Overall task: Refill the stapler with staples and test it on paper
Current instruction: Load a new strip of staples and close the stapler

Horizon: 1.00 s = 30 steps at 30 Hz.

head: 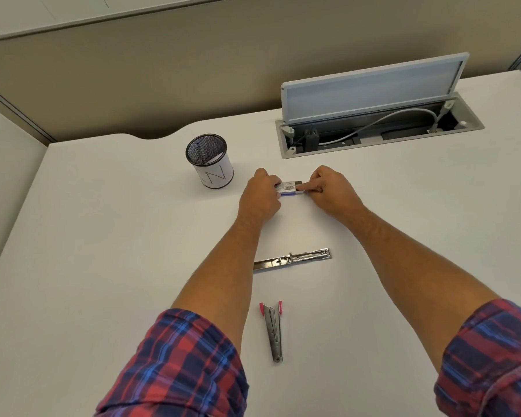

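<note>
White desk (103, 236): work surface, backed by a beige partition at the far edge.

Mesh pen cup (209, 161): black rim, white wrap, upright, far left of the hands, apart from them.

Cable well (379, 130): recessed in the desk at far right, its lid (373, 85) tilted up; a grey cable (373, 123) runs inside.

Staple box (286, 187): small, white with a printed label and a purple lower edge, lying across the far middle of the desk between both hands.

Left hand (260, 194): fingers curled round the left end of the staple box, gripping it.

Right hand (331, 188): forefinger extended to the right end of the staple box, the other fingers curled; the end appears pinched, with a dark part showing there.

Metal staple tray (292, 260): long, chrome, lying crosswise nearer than the hands, between the forearms, touched by neither.

Stapler body (272, 329): chrome with pink tabs at its far end, lying lengthwise, nearest, just beyond the plaid sleeves (178, 365).
</note>
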Motion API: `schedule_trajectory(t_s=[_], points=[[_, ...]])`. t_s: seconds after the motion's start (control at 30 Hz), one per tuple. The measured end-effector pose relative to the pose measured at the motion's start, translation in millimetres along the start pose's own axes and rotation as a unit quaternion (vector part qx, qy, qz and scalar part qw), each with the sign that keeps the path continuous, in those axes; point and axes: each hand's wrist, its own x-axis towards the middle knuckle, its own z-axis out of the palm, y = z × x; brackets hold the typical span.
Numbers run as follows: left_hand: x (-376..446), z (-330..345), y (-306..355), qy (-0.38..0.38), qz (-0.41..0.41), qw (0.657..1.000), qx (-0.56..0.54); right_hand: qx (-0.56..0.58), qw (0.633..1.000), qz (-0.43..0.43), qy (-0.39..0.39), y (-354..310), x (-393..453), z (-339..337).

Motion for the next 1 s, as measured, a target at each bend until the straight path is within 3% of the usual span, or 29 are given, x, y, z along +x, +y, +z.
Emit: schedule_trajectory(t_s=[0.5,1.0], points=[[-1.7,-2.6,2.2,-0.008,-0.001,1.0,0.009,-0.094,0.995,-0.041,0.002,-4.9,-8.5,-11.4],[-2.6,-3.5,3.1,-0.007,0.001,1.0,0.015,-0.006,0.989,0.137,0.053,-26.0,9.2,-0.6]])
